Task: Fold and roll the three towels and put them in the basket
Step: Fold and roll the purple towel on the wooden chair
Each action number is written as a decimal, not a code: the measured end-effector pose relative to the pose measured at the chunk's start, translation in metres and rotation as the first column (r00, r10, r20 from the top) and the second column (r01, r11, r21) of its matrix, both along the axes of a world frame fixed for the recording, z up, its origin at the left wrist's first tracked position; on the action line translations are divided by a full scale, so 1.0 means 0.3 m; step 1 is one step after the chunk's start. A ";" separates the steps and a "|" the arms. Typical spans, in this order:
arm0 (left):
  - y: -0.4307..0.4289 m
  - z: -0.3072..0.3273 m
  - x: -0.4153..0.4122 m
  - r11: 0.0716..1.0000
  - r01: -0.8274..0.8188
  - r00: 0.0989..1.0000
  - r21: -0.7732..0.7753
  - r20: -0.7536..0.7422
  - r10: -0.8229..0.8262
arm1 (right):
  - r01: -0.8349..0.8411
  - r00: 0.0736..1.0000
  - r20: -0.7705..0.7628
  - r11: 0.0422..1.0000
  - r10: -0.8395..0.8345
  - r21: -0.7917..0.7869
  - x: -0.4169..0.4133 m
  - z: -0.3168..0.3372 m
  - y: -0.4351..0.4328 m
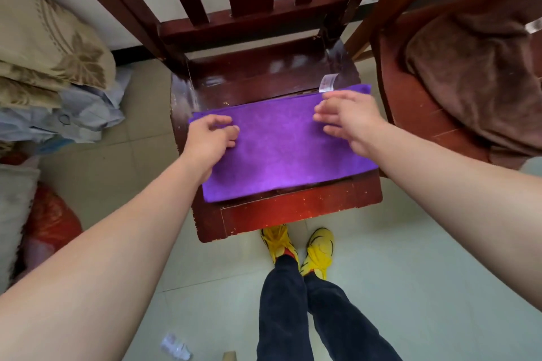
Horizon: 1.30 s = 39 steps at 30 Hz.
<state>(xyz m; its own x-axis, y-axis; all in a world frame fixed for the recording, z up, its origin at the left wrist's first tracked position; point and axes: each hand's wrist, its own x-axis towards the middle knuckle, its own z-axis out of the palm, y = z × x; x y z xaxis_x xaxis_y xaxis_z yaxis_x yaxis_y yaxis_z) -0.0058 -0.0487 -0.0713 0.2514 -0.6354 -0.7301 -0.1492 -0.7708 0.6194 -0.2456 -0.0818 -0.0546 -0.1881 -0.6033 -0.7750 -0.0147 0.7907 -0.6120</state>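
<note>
A purple towel (278,143) lies folded flat into a wide rectangle on the seat of a dark red wooden chair (293,211). My left hand (209,141) is over the towel's left end with loosely curled fingers that hold nothing. My right hand (349,120) is over the towel's right end, fingers spread and relaxed. A brown towel (475,88) lies crumpled on a second chair at the right. No basket is in view.
A roll of clear tape (330,83) sits on the chair seat behind the purple towel. Folded bedding and clothes (50,67) are piled at the left. A red bag (50,223) and a plastic bottle (176,347) lie on the tiled floor.
</note>
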 end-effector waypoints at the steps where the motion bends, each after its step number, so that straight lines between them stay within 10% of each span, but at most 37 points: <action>1: -0.012 -0.013 0.006 0.999 0.021 1.000 0.025 0.008 -0.021 | -0.070 0.997 0.050 0.996 0.067 0.059 0.005 -0.012 0.004; 7: -0.062 -0.046 0.111 0.991 0.102 0.951 -0.089 0.301 -0.071 | 0.291 0.923 -0.236 0.952 -0.304 -0.091 -0.166 -0.047 -0.027; 10: 0.009 -0.025 0.084 0.974 0.182 0.948 -0.135 0.286 -0.138 | 0.177 0.921 -0.326 0.974 -0.215 -0.143 -0.156 -0.029 0.034; 15: 0.227 -0.046 -0.028 0.972 0.217 0.976 0.094 0.017 -0.219 | -0.122 0.991 -0.041 0.985 0.128 0.126 -0.028 -0.034 0.238; 20: 0.319 -0.072 0.095 0.966 0.186 0.970 0.178 0.121 -0.209 | 0.047 0.971 -0.238 0.977 0.004 0.208 -0.197 -0.083 0.320; 25: 0.290 -0.027 0.139 0.792 0.583 0.625 0.183 0.523 -0.580 | -0.013 0.758 -0.647 0.993 0.085 0.115 -0.310 -0.095 0.265; 31: 0.140 -0.025 0.072 0.335 0.904 0.088 0.264 0.654 -0.752 | -0.336 0.682 -0.622 0.920 0.385 0.201 -0.225 -0.136 0.092; 39: 0.136 -0.076 0.033 0.281 0.892 -0.010 0.353 0.638 -0.770 | -0.136 0.773 -0.568 0.948 0.284 0.289 -0.265 -0.124 0.122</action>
